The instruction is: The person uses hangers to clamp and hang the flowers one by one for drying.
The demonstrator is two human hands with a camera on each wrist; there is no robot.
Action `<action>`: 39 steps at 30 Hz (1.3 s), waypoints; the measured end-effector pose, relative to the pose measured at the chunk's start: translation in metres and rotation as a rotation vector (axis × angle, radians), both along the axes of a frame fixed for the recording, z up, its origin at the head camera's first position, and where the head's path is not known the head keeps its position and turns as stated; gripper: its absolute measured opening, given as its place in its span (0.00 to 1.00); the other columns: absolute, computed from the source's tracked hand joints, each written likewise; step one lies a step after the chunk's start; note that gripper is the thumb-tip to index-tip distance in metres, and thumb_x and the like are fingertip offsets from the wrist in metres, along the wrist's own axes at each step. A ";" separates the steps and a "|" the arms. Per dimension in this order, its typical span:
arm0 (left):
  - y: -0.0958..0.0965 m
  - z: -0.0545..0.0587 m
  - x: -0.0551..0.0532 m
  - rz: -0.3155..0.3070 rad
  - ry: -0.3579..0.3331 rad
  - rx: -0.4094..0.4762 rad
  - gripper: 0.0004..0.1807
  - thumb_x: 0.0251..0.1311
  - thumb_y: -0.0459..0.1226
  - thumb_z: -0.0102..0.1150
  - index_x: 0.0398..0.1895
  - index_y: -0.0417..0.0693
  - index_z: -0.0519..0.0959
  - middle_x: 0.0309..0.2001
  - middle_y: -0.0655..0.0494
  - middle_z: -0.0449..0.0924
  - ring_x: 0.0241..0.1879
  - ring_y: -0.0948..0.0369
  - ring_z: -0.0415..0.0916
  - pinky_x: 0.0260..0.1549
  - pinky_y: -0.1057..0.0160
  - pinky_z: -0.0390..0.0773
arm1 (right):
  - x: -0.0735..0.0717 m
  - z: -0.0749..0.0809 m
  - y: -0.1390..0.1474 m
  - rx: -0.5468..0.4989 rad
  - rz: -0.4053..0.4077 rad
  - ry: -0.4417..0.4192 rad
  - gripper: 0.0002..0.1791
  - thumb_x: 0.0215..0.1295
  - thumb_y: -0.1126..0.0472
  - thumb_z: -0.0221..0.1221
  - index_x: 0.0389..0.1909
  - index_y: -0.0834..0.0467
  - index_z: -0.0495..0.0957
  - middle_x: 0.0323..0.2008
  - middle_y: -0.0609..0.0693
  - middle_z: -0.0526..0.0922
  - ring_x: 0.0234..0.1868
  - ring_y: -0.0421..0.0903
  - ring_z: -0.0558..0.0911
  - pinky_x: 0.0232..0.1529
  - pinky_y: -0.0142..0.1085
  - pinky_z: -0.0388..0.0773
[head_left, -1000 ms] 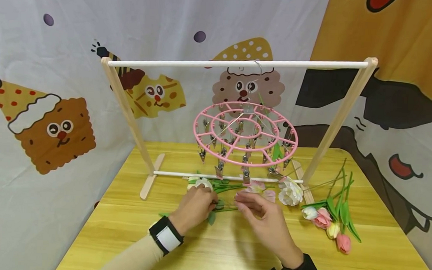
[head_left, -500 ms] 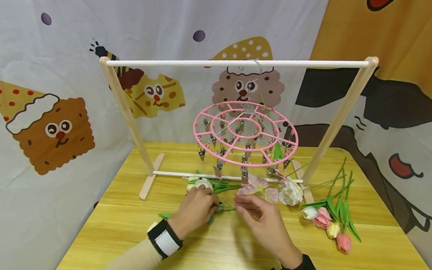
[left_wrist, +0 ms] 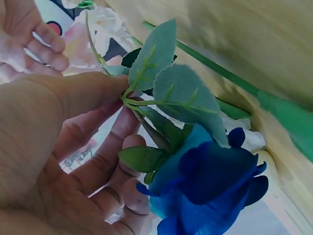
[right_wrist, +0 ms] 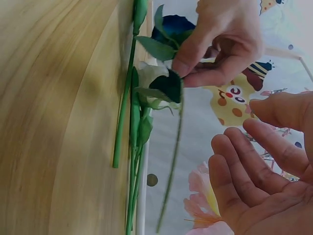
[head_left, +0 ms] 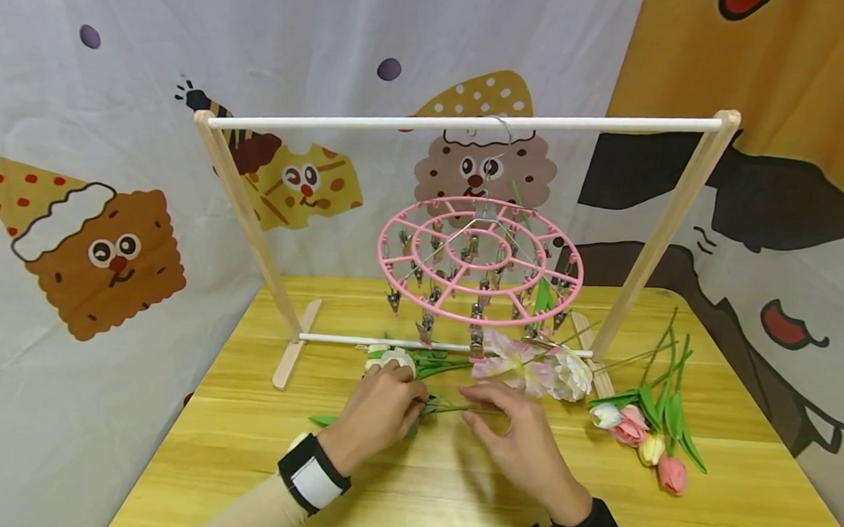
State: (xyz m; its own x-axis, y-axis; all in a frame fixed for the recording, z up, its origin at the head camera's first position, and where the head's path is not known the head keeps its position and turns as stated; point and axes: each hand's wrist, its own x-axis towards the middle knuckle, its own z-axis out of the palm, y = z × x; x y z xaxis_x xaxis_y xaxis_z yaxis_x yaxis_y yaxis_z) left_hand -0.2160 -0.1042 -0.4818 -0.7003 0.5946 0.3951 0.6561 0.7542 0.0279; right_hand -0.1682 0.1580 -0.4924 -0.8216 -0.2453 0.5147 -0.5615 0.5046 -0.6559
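My left hand (head_left: 379, 402) pinches the stem of a blue artificial rose (left_wrist: 208, 176) between thumb and fingers, right where its pale green leaves (left_wrist: 188, 90) branch off. In the right wrist view the rose's thin bare stem (right_wrist: 172, 166) runs away from that pinch toward the right hand. My right hand (head_left: 527, 443) hovers beside the stem with fingers spread and relaxed, gripping nothing. A white flower (right_wrist: 150, 81) with green stems lies on the table just behind the left hand. Hanging above both hands is a round pink clip hanger (head_left: 457, 286).
A wooden rack with a white top bar (head_left: 372, 123) carries the hanger. A pink-white lily-like flower (head_left: 513, 367) and a white ruffled flower (head_left: 571, 375) are under the hanger's right side. Several tulips (head_left: 661, 441) lie at the table's right. A cartoon cloth (head_left: 298, 30) hangs behind.
The pink-white flower has shifted right, up against the white ruffled one. My right thumb and fingers have spread wider apart beside the stem. The left hand keeps its pinch, almost in place.
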 end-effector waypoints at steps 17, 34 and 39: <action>-0.007 0.012 0.014 -0.028 0.025 0.127 0.04 0.68 0.40 0.86 0.41 0.59 0.96 0.37 0.63 0.90 0.39 0.61 0.81 0.38 0.64 0.74 | 0.004 -0.005 0.007 0.057 -0.080 0.051 0.21 0.68 0.70 0.81 0.59 0.50 0.94 0.58 0.46 0.97 0.56 0.46 0.95 0.62 0.54 0.94; -0.010 0.030 0.019 -0.089 -0.010 0.295 0.06 0.69 0.37 0.86 0.44 0.56 0.96 0.39 0.62 0.90 0.40 0.63 0.85 0.42 0.61 0.86 | 0.010 0.008 0.020 -0.247 -0.057 0.049 0.16 0.70 0.75 0.78 0.51 0.54 0.94 0.45 0.49 0.96 0.45 0.35 0.93 0.49 0.27 0.93; -0.008 0.034 0.019 -0.131 -0.009 0.356 0.05 0.70 0.36 0.85 0.43 0.55 0.96 0.39 0.62 0.90 0.37 0.62 0.85 0.40 0.63 0.86 | 0.012 0.014 0.022 -0.422 0.009 -0.032 0.16 0.72 0.79 0.73 0.54 0.60 0.92 0.48 0.49 0.96 0.46 0.38 0.95 0.49 0.31 0.94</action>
State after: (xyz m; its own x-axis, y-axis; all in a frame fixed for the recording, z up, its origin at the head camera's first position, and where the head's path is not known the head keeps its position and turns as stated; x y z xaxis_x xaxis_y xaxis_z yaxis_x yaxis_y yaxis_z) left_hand -0.1971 -0.1124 -0.4476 -0.6317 0.5063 0.5870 0.7450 0.6059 0.2791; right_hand -0.1558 0.1799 -0.4786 -0.8377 -0.0257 0.5455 -0.5404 0.1837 -0.8211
